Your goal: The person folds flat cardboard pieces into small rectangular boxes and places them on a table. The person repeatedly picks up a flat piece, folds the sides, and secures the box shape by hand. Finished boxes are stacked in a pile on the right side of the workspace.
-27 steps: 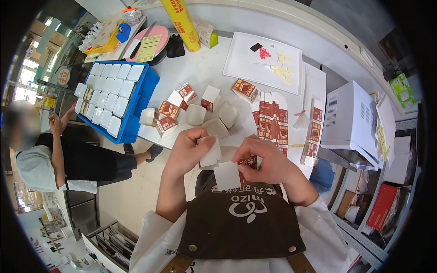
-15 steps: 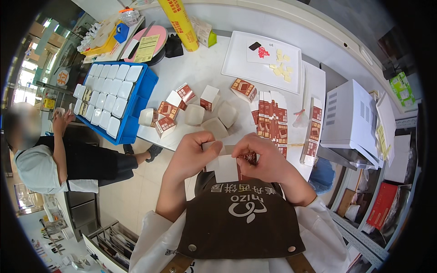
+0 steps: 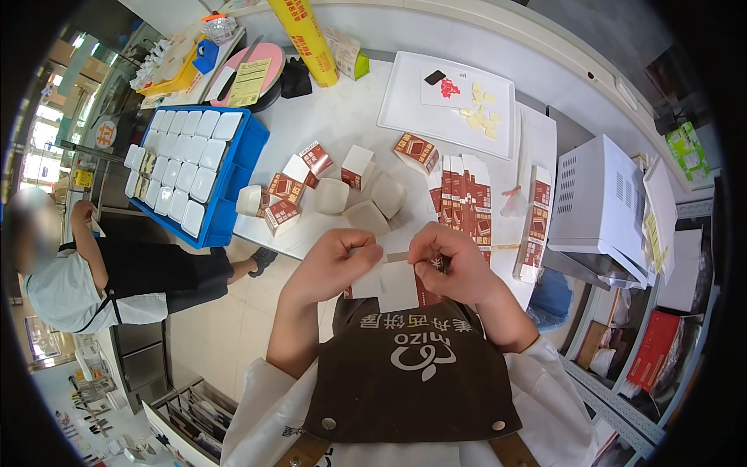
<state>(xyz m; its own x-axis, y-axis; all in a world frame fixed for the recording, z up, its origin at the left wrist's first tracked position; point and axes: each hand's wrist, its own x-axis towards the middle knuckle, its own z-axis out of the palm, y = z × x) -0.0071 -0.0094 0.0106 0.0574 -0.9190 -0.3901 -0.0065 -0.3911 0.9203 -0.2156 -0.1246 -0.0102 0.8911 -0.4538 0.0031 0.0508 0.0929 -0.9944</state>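
Close in front of my apron, I hold a small brown-and-white paper carton (image 3: 399, 288) between both hands. My left hand (image 3: 331, 263) pinches its left side, with the thumb laid over the top edge. On the other side, the fingers of my right hand (image 3: 455, 265) are curled onto the brown-printed panel. A plain white panel faces up between them. Just beyond my hands lie white square cups (image 3: 332, 196), and around them several made-up brown-and-white cartons (image 3: 358, 166). Flat, overlapping cartons (image 3: 465, 204) lie past my right hand.
A blue crate (image 3: 219, 208) of white-lidded containers stands at the left. Behind are a yellow film roll (image 3: 305, 47) and a white tray (image 3: 394, 109) with small yellow and red pieces. Right of the table sits a white appliance (image 3: 595, 206). A co-worker (image 3: 66, 284) stands far left.
My right hand and the white panel have shifted slightly to the right, opening a wider gap from my left thumb. The co-worker's hand has drawn back from the crate.
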